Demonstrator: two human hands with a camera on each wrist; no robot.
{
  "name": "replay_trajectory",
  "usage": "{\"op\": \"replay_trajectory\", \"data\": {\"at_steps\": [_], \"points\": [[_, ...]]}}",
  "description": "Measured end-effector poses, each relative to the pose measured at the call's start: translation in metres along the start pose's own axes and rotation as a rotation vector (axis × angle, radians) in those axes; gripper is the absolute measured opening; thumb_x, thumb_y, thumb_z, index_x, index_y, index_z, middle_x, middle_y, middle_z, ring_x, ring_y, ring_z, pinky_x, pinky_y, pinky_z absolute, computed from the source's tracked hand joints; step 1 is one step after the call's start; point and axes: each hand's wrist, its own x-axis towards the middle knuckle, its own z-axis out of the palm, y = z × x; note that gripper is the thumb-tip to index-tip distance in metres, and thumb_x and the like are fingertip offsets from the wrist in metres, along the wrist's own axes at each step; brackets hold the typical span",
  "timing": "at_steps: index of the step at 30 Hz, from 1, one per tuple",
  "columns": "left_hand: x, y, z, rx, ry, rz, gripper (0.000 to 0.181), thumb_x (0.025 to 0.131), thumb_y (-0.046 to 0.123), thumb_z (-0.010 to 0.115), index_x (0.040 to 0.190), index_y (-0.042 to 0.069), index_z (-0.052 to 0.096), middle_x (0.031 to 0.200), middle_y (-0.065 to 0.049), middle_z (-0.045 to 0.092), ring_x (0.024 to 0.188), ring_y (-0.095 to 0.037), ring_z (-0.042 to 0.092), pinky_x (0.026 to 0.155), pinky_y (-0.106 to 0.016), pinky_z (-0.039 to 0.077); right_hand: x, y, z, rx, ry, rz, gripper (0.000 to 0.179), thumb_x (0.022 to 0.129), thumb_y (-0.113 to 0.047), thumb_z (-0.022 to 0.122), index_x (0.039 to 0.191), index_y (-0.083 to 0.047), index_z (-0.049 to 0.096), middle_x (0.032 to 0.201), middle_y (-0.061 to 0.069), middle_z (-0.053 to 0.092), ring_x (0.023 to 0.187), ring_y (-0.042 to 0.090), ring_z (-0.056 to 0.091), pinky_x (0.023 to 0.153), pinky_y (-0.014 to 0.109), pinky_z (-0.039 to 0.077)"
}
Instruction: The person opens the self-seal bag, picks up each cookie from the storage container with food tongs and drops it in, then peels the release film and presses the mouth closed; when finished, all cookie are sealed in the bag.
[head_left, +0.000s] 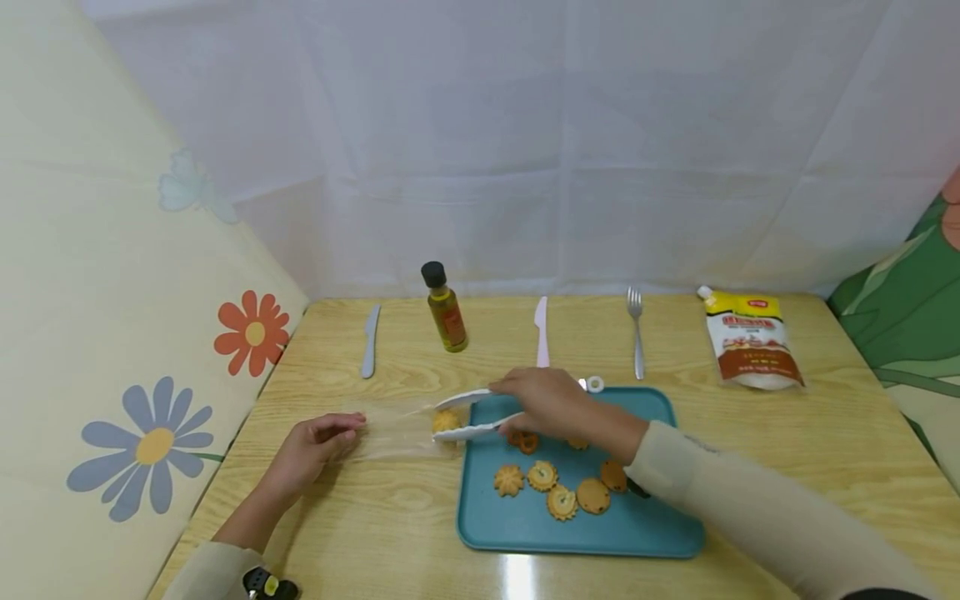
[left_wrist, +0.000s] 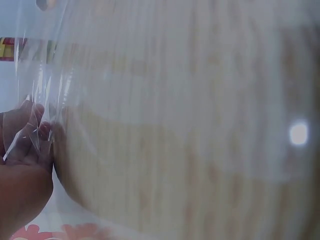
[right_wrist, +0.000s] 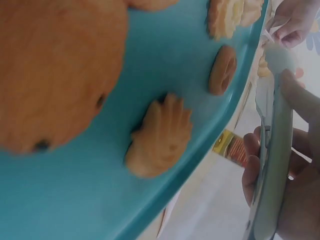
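My left hand (head_left: 303, 454) pinches the end of a clear plastic bag (head_left: 390, 429) lying left of the tray. In the left wrist view the bag (left_wrist: 67, 90) fills much of the picture, with left-hand fingers (left_wrist: 35, 132) at its edge. With my right hand (head_left: 551, 404) I grip tongs (head_left: 467, 432), also seen in the right wrist view. Between the tong tips is a round golden cookie (head_left: 446, 420), overlapping the right end of the bag. The teal tray (head_left: 495, 525) holds several cookies, among them a flower-shaped cookie (head_left: 509, 480) and a plain round cookie (head_left: 593, 495).
Along the back of the table are a grey knife (head_left: 371, 342), a dark-capped oil bottle (head_left: 447, 312), a pink knife (head_left: 542, 333), a fork (head_left: 637, 333) and a spouted pouch (head_left: 753, 342). A white ring-shaped handle end (head_left: 595, 384) shows at the tray's back edge.
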Motion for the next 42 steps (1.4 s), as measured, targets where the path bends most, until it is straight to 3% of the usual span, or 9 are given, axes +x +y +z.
{"op": "replay_trajectory", "data": {"at_steps": [17,26,28,32,35,39,42], "points": [[0.0,0.002,0.0,0.02,0.015,-0.002,0.025,0.104,0.008,0.061,0.123,-0.004,0.071,0.141,-0.024,0.06,0.113,0.018,0.051,0.093,-0.006,0.043,0.028,-0.032,0.02,-0.057,0.001,0.004,0.07,0.091,-0.054,0.074,0.149,-0.017,0.057,0.142,0.002,0.063,0.122,0.019,0.063,0.095,0.039,0.055],[0.0,0.002,0.001,0.03,-0.003,0.002,0.024,0.102,0.008,0.064,0.122,-0.004,0.071,0.141,-0.024,0.061,0.113,0.016,0.052,0.091,-0.011,0.048,0.026,-0.029,0.022,-0.07,0.013,0.002,0.069,0.091,-0.053,0.074,0.147,-0.016,0.059,0.14,0.002,0.064,0.122,0.019,0.064,0.094,0.038,0.055],[0.0,0.003,0.001,0.067,-0.015,0.007,0.024,0.102,0.008,0.065,0.123,-0.001,0.072,0.139,-0.021,0.063,0.115,0.012,0.055,0.09,-0.012,0.049,0.025,-0.027,0.022,-0.072,0.017,0.002,0.069,0.091,-0.054,0.074,0.147,-0.016,0.059,0.14,0.002,0.064,0.122,0.02,0.064,0.094,0.039,0.056],[0.0,0.007,0.002,0.239,-0.042,0.076,0.024,0.099,0.005,0.068,0.123,0.005,0.073,0.132,-0.017,0.067,0.121,-0.015,0.062,0.092,-0.018,0.051,0.024,-0.024,0.023,-0.062,0.023,0.002,0.068,0.091,-0.053,0.074,0.146,-0.016,0.06,0.141,0.003,0.064,0.122,0.022,0.064,0.093,0.041,0.056],[0.0,0.015,0.006,0.358,-0.066,0.161,0.024,0.097,0.003,0.07,0.121,0.005,0.073,0.129,-0.017,0.068,0.121,-0.034,0.063,0.096,-0.035,0.055,0.023,-0.024,0.023,-0.047,0.025,0.002,0.068,0.091,-0.053,0.074,0.146,-0.015,0.06,0.141,0.004,0.064,0.123,0.023,0.064,0.094,0.042,0.055],[0.001,0.025,0.013,0.451,-0.098,0.236,0.022,0.096,0.002,0.07,0.118,0.003,0.073,0.123,-0.017,0.07,0.115,-0.037,0.065,0.093,-0.053,0.054,0.022,-0.025,0.024,-0.035,0.026,0.001,0.068,0.091,-0.052,0.074,0.145,-0.014,0.06,0.141,0.005,0.064,0.123,0.023,0.063,0.093,0.043,0.055],[0.003,0.027,0.02,0.524,-0.074,0.265,0.018,0.096,0.002,0.07,0.113,0.003,0.075,0.117,-0.014,0.072,0.109,-0.034,0.067,0.09,-0.053,0.055,0.022,-0.026,0.024,-0.033,0.028,0.001,0.067,0.092,-0.052,0.074,0.146,-0.015,0.06,0.141,0.005,0.064,0.124,0.023,0.063,0.094,0.043,0.055]]}}
